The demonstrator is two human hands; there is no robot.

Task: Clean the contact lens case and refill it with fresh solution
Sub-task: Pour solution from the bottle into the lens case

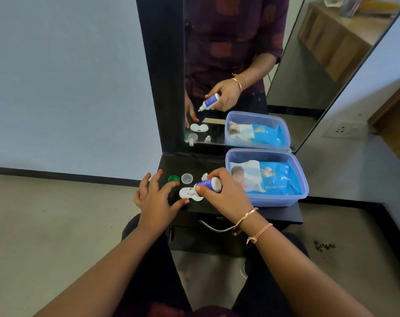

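Observation:
A white contact lens case lies open on the black dresser top. My right hand grips a small white solution bottle with a blue label, tipped so its nozzle points down at the case. My left hand hovers just left of the case with fingers spread, thumb tip near the case's left well. A green cap and a clear cap lie behind the case. A small white bottle cap stands behind the bottle.
A clear blue plastic box holding a blue wet-wipes pack fills the right of the dresser top. A mirror stands behind and reflects the scene. A drawer handle is below the top's front edge.

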